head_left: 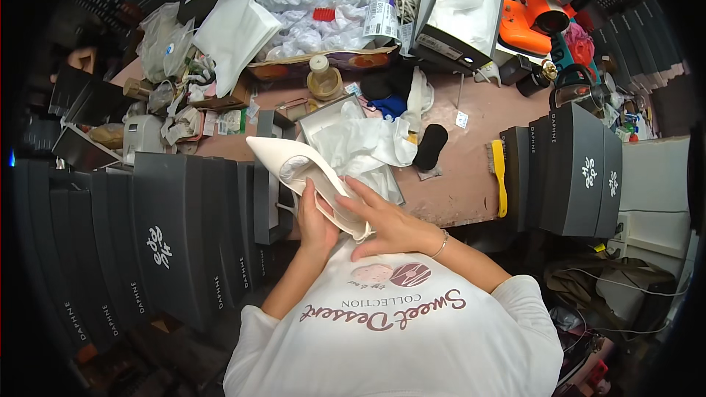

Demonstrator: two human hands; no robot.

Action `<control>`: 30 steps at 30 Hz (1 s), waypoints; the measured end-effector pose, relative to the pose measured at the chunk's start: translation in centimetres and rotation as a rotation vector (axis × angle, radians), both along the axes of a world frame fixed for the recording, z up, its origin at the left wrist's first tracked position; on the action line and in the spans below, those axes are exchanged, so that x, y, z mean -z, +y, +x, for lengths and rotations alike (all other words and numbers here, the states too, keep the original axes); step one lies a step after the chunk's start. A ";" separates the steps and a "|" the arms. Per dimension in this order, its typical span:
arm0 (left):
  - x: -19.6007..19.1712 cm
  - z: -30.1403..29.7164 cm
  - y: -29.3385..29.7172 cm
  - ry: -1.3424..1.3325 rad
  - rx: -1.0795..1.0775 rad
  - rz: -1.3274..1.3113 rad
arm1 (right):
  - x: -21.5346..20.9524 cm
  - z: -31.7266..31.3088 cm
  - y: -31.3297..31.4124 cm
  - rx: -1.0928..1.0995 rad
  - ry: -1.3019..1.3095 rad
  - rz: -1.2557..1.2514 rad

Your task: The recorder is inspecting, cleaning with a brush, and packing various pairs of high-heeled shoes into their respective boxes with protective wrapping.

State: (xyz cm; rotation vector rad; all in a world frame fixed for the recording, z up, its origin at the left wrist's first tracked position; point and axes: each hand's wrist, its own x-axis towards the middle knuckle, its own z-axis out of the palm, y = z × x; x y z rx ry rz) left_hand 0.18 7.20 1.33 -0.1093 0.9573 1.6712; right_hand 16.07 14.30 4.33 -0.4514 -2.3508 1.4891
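Observation:
A cream pointed-toe high-heeled shoe (272, 151) is held up in front of my chest, its toe pointing to the far left. Pale crumpled stuffing sits in the toe end. My left hand (318, 226) grips the shoe from the near left side, thumb up along its opening; the slim heel shows beside it. My right hand (397, 226) lies against the shoe's right side and back end, fingers stretched and thumb spread apart. Just beyond the shoe lies an opened grey shoebox (323, 119) with white tissue paper (368, 136) spilling out.
Dark shoeboxes (169, 228) stand in a row at the left, more (573, 176) at the right. A yellow-handled brush (501, 176) and a black oval pad (432, 147) lie on the pinkish table (460, 195). Farther back are a carton of crumpled paper (309, 11) and an orange tool (526, 26).

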 end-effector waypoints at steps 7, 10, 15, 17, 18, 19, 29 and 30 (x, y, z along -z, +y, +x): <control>-3.0 0.5 3.3 0.451 0.047 0.139 | 0.1 2.7 -0.6 0.180 0.069 -0.262; -3.3 0.1 3.0 0.713 0.164 0.182 | 0.8 3.6 -2.1 0.192 0.225 -0.842; -1.0 1.5 1.0 0.828 0.137 0.360 | 1.1 3.5 -2.4 0.442 0.230 -0.975; -2.1 2.2 0.9 0.833 0.030 0.591 | 1.4 4.1 -2.0 0.506 0.166 -0.852; -2.8 2.3 0.5 0.719 0.055 0.423 | 1.3 4.6 -1.8 0.520 0.161 -0.798; -1.6 1.9 -0.6 0.590 0.173 0.323 | 1.1 4.8 -2.0 0.516 0.146 -0.754; 1.1 0.5 -1.7 -0.149 0.632 -0.455 | 2.5 3.4 -0.5 0.189 -0.203 0.097; 0.9 0.6 -2.7 -0.361 0.528 -0.261 | 2.7 3.3 -0.6 0.220 -0.154 -0.013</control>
